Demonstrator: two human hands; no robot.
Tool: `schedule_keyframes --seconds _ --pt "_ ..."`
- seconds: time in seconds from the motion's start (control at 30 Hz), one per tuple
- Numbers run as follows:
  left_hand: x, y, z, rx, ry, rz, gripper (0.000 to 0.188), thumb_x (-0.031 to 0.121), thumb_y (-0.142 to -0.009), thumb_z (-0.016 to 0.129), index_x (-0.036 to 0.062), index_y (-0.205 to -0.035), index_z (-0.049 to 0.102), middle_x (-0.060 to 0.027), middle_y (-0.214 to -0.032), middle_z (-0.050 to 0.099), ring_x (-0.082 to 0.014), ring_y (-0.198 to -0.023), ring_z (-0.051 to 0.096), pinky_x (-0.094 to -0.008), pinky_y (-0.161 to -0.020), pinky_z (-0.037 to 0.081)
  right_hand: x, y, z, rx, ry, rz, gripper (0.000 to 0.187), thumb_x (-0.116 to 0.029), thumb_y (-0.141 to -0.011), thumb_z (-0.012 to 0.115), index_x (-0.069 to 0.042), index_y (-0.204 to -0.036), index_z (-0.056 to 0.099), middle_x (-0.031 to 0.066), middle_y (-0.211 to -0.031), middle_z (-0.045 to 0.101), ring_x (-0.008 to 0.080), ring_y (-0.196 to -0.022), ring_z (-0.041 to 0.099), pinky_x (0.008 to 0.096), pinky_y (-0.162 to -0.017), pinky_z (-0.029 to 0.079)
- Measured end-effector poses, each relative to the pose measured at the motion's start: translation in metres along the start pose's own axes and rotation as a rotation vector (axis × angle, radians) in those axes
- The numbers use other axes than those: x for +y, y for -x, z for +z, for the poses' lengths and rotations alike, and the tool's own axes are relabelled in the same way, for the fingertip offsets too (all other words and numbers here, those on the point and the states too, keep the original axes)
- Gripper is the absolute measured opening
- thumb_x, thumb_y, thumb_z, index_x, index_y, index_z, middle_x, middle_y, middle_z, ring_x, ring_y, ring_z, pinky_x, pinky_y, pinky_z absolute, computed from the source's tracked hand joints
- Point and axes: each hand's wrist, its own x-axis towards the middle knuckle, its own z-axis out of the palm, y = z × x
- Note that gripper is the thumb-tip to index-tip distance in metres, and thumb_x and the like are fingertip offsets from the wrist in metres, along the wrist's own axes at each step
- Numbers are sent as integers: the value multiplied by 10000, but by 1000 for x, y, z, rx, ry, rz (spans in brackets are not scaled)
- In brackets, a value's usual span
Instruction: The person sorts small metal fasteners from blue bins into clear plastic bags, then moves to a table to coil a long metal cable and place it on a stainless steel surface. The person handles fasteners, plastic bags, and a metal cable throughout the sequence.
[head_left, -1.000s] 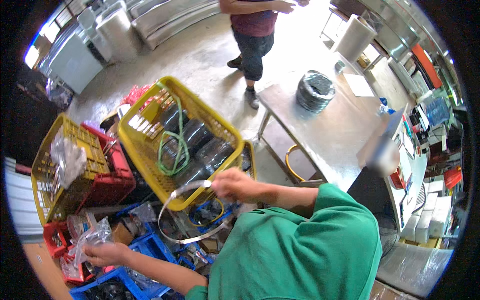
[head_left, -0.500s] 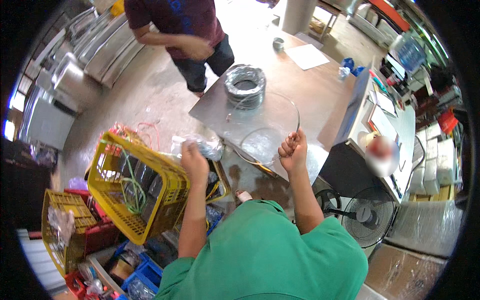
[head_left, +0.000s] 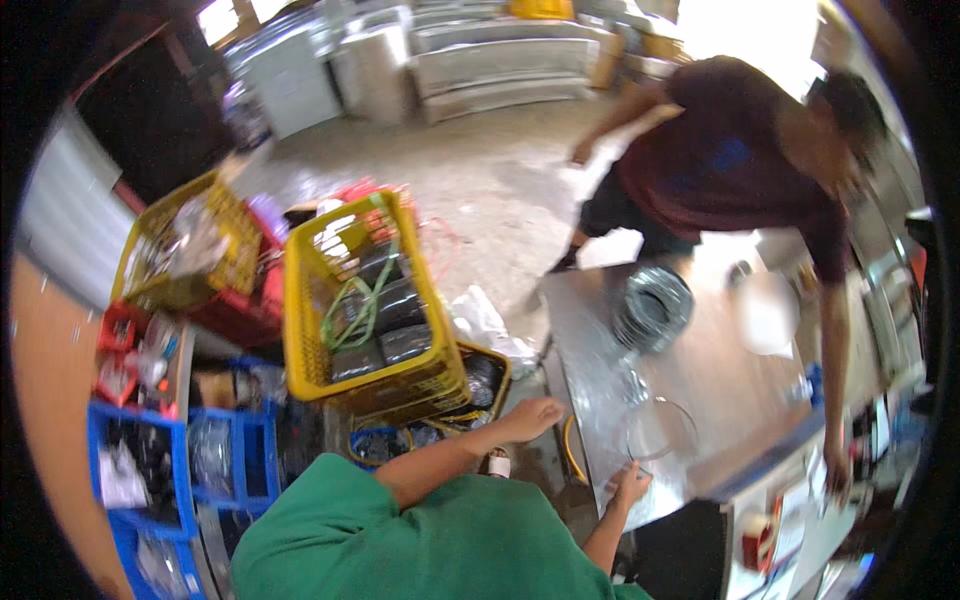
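Note:
My right hand (head_left: 628, 484) is at the near edge of a metal-topped table (head_left: 590, 345), fingers closed on a thin cable (head_left: 694, 425) that bends in a loop over the tabletop. My left hand (head_left: 537, 418) hangs left of the table with its fingers curled in; nothing shows in it. Farther back on the table lies a thick grey coil (head_left: 655, 308) in clear plastic wrap. Some crumpled clear plastic (head_left: 630, 385) sits between the coil and the cable loop.
Left of me a yellow crate (head_left: 300, 325) holds black wrapped bundles and green strapping. Blue bins (head_left: 187, 465) stand lower left. Across the table a person in a dark red shirt (head_left: 740, 150) leans over, one arm reaching toward the desk (head_left: 735, 560) on the right.
My view has swung left. My left hand has come down from the plastic bag by the crate toward the table. The cable loop is lower, and the other person now leans over the table.

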Motion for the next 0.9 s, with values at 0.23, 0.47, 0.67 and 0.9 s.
schedule_keyframes --seconds 0.23,0.47,0.67,0.9 --pt "-31 214 -180 368 -49 -389 483 491 -950 615 23 -872 708 -95 -785 730 -199 -754 712 -371 -699 543 -122 111 80 421 709 -487 678 -425 -929 649 9 -1411 451 262 -1154 613 410 -1068 605 535 -860 522" --pt "-126 356 -155 1117 463 -570 413 406 -968 623 5 -906 699 -63 -747 713 -137 -633 653 -315 -593 514 -338 307 274 -629 -283 -1160 355 -135 -1003 579 10 -1322 525 150 -1106 617 212 -1010 587 330 -894 487" --pt "-184 393 -121 1418 399 -504 408 422 -969 622 34 -1072 692 -100 -862 719 -218 -764 687 -404 -708 550 -437 610 433 -1201 -201 -1493 240 -135 -958 632 -2 -1156 648 118 -947 695 165 -870 652 312 -813 519" --pt "-120 446 -436 1969 -580 -114 456 256 -939 609 23 -1326 543 -201 -1318 567 -397 -1261 500 -519 -1068 369 -450 883 623 -1280 -19 -1989 298 -313 -957 597 -63 -1100 672 201 -886 707 318 -752 694 413 -701 534"
